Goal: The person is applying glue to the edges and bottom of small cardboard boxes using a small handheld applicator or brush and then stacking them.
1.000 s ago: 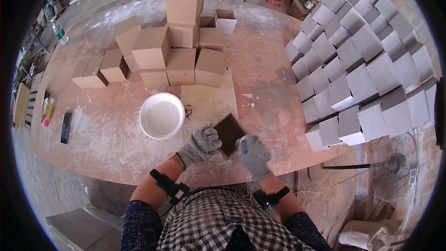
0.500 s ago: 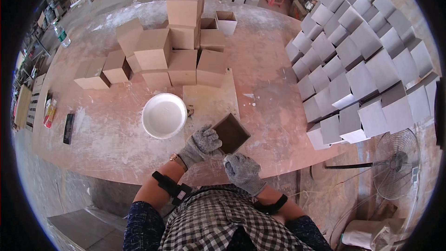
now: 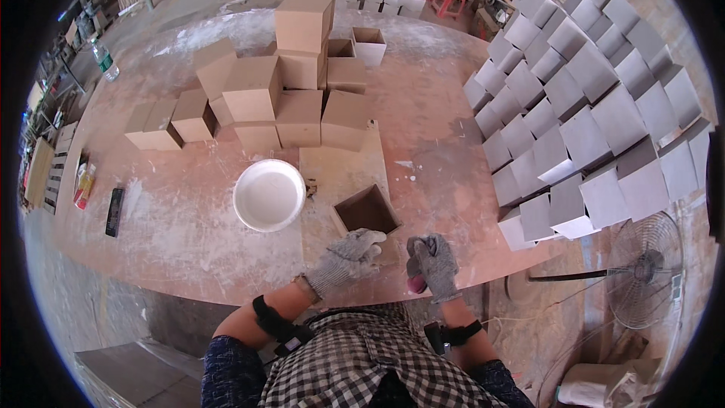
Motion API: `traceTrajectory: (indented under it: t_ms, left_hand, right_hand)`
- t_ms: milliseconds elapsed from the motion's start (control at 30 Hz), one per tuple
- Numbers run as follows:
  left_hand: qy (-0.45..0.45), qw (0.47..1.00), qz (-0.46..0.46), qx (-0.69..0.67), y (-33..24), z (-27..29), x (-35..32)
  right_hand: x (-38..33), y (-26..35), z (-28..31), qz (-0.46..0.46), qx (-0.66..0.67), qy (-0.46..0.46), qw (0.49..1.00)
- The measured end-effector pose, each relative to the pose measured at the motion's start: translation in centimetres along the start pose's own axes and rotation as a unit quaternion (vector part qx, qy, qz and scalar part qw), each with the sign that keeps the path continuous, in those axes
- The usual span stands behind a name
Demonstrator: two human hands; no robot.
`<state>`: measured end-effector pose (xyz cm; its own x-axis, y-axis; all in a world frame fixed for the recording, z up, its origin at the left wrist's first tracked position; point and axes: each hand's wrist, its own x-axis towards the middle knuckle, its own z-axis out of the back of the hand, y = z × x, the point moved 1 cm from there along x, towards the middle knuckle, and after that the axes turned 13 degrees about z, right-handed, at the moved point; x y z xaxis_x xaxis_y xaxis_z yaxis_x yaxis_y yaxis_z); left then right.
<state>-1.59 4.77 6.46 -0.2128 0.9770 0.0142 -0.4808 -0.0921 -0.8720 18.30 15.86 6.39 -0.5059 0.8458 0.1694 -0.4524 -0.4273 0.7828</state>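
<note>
In front of me an open brown box (image 3: 368,210) sits on a thin board (image 3: 343,170), its dark hollow showing. My left hand (image 3: 349,261), in a grey knit glove, is closed at the near edge of this box; its fingertips are partly hidden. To the right of the box and apart from it is my gloved right hand (image 3: 434,266). Its fingers are curled round a small, rounded, pinkish-red thing (image 3: 416,284), mostly covered by the glove. Left of the board stands a white bowl (image 3: 269,195) holding something white.
Stacked brown boxes (image 3: 298,117) stand beyond the bowl. Many whitish boxes (image 3: 581,128) are piled high at the right. A black phone-like object (image 3: 114,211) and a bottle (image 3: 106,60) are at the left. A standing fan (image 3: 646,263) is off the table's right edge.
The box has turned and now rests on the board, a little farther from me. My right hand has moved right, away from the box, and the pinkish-red thing now shows in it.
</note>
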Motion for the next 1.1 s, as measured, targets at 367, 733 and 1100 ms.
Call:
traceTrajectory:
  t_ms: [367,733,1100]
  left_hand:
    - [-0.047,0.916,-0.188,0.352,3.9,4.0,1.6]
    - [-0.085,0.933,-0.215,0.277,4.8,3.7,1.6]
    - [-0.086,0.926,-0.207,0.304,5.7,2.7,2.1]
  right_hand:
    - [3.6,1.3,-4.5,0.202,-0.314,0.011,0.927]
    - [0.7,5.2,-6.1,0.262,-0.309,0.029,0.914]
    - [-1.1,7.4,-7.8,0.304,-0.305,0.093,0.898]
